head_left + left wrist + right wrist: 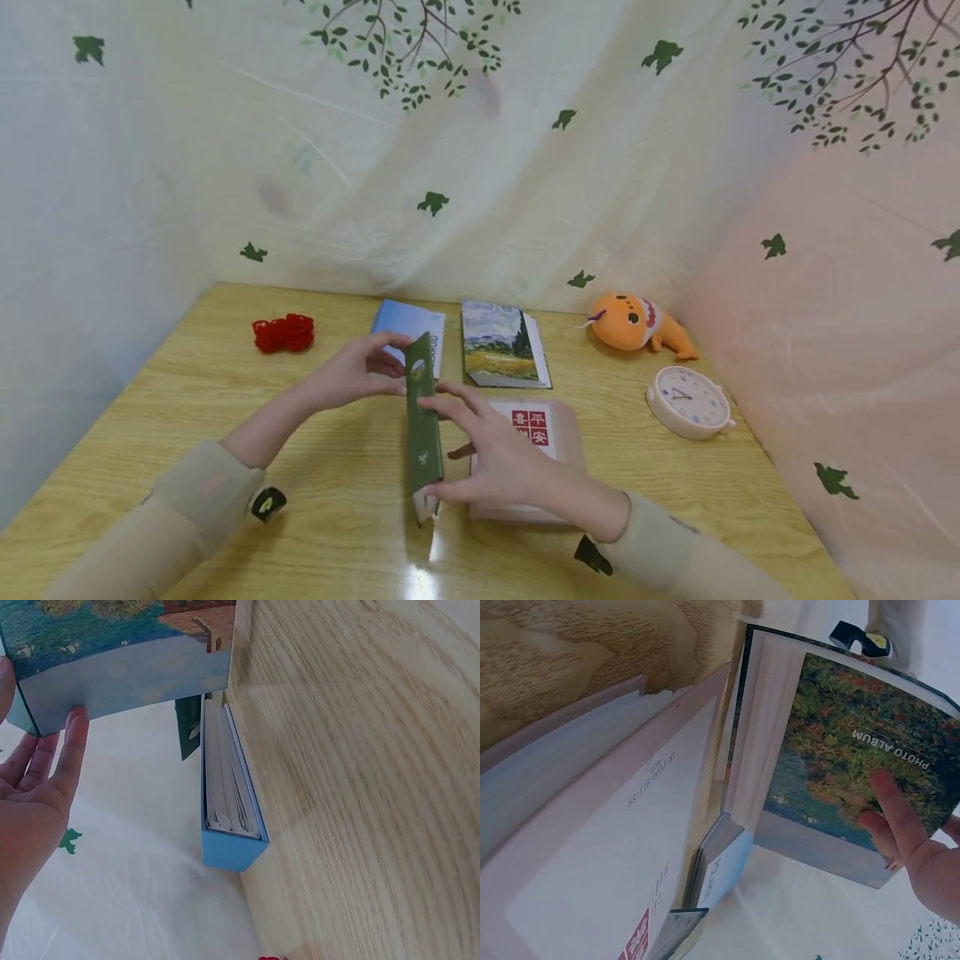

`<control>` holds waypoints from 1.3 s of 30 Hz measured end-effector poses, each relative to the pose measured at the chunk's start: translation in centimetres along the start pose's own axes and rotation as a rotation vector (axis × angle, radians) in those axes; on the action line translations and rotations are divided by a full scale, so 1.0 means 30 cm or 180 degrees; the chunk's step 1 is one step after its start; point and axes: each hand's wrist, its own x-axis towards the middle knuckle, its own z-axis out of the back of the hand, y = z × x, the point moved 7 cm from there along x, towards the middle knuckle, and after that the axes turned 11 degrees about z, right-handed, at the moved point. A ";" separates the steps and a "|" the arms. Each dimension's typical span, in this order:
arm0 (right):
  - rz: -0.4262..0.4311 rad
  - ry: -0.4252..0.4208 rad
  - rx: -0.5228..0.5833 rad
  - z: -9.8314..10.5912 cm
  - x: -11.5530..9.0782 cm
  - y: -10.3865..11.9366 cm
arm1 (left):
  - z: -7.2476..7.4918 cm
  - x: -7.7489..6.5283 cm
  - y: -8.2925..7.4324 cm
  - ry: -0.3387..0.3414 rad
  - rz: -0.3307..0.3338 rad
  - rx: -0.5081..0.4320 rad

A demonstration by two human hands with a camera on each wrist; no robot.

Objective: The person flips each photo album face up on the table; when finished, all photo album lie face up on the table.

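A green-spined photo album [423, 417] stands upright with its spine facing up, between both hands. Its covers carry a painted picture, with the words PHOTO ALBUM in the right wrist view. My left hand [360, 375] holds the far end from the left, its fingers against the cover in the left wrist view. From the right, my right hand [495, 458] grips the album, fingertips at the spine's edge and thumb by the near end. In the right wrist view its index finger lies across the cover. Just right of the album lies a pink book [566, 433], partly hidden by that hand.
Behind the album are a blue book [405, 321] and a landscape-covered book [498, 342]. Red yarn [283, 333] lies at the back left of the wooden table [300, 483]. An orange plush toy [622, 321] and a round clock [688, 402] occupy the right side.
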 end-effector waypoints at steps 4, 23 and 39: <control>0.0037 -0.0013 0.0064 -0.004 0.011 -0.003 | 0.001 -0.002 0.009 0.0039 0.0050 -0.0029; -0.0256 0.0047 0.0267 -0.075 0.020 -0.047 | 0.030 -0.039 0.061 0.0021 0.0167 -0.0199; -0.0202 0.0536 -0.0744 -0.161 -0.010 -0.103 | 0.069 -0.078 0.100 0.0009 0.0075 0.0022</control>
